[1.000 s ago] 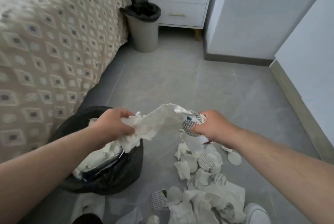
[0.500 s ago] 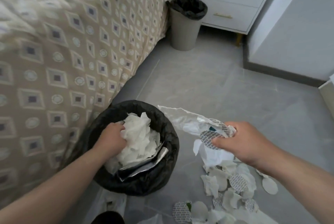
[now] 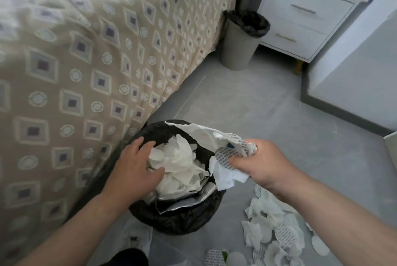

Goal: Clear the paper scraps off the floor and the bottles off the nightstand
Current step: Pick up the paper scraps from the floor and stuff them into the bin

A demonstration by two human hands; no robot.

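- Left hand: fingers straight and spread, palm down on the paper wad inside the near bin. It grips nothing; we judge it is pressing the load down.
- Right hand: well apart from the left, clamped on a bunch of scraps held over the bin's right rim.
- Bunch of scraps: a long torn white sheet, crumpled tissue and round printed seals.
- Step in hand, by our judgement: clearing the floor, partly done, with this handful about to be dropped.
- Next move calls for bringing the bunch further left over the opening and then letting go. The left hand must clear first, or the long sheet may drape outside.
- Near bin: black liner, close to the bed, heaped nearly to the rim, with a silvery foil piece at its near edge.
- Floor scraps: near right on the grey floor. They are white tissue and discs, light and loose; we expect several more handfuls.
- Nightstand: far right, white, two drawers. The things on top are too blurred for us to name.
- Far bin: black-lined, between the bed and the nightstand.
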